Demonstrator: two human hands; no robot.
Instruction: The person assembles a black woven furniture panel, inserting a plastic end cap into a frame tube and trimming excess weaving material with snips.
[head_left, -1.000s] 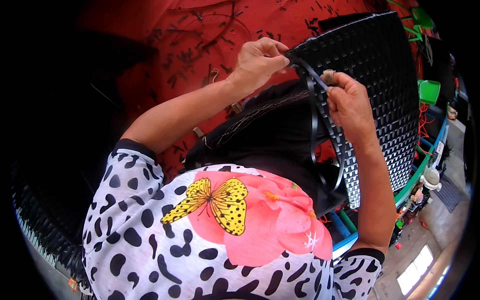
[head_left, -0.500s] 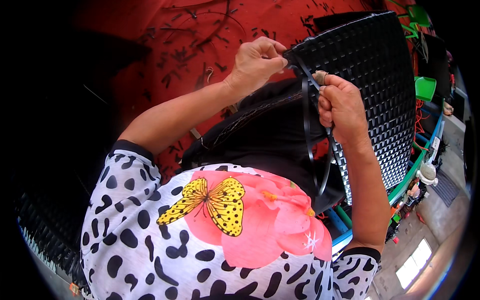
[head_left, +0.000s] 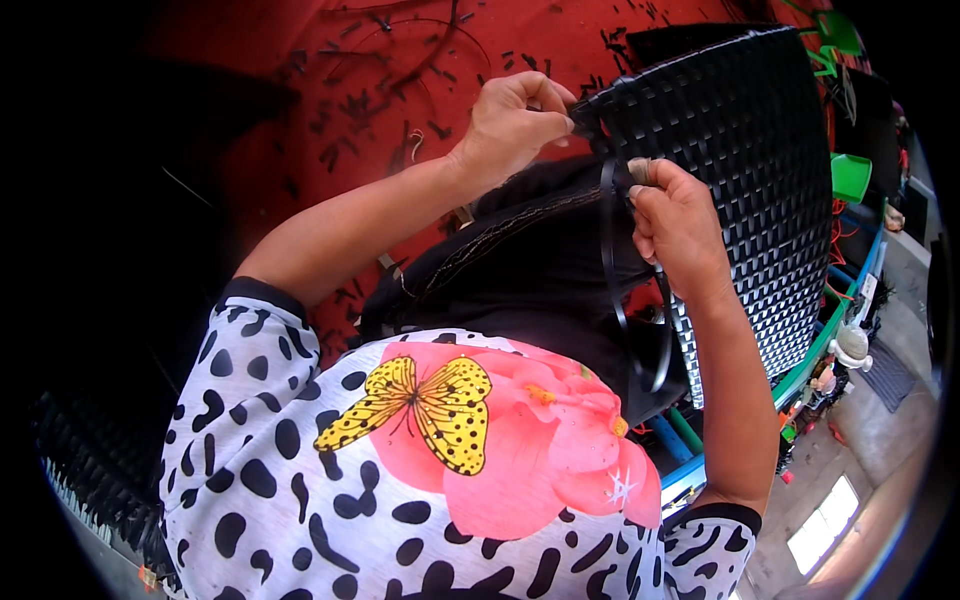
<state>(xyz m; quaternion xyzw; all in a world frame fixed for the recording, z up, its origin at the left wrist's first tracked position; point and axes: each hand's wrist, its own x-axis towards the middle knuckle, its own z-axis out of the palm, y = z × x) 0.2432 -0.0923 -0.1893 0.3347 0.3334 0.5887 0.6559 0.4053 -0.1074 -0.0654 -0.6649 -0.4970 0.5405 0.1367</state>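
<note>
A black woven panel (head_left: 740, 150) of flat glossy strips leans across my lap, its upper left corner toward my left hand (head_left: 515, 125). The thumb and fingers of that hand are pinched together at this corner; exactly what lies between them is partly hidden. My right hand (head_left: 680, 225) is closed in front of the panel's left side, gripping a flat black strip. One fingertip of it has a pale wrap (head_left: 638, 170). From the hands the loose black strip (head_left: 613, 265) hangs down in a long loop over my dark-clothed lap.
Black offcuts (head_left: 360, 115) lie scattered over the red floor covering (head_left: 250, 50). At the right are a green plastic piece (head_left: 850, 178), orange cord (head_left: 842, 238) and a green and blue frame (head_left: 800, 385). Another dark woven piece (head_left: 90, 470) shows at the lower left.
My right hand has moved slightly down with the strip, and its fingers have curled closer. The hanging loop has shifted a little. My left hand stays at the corner.
</note>
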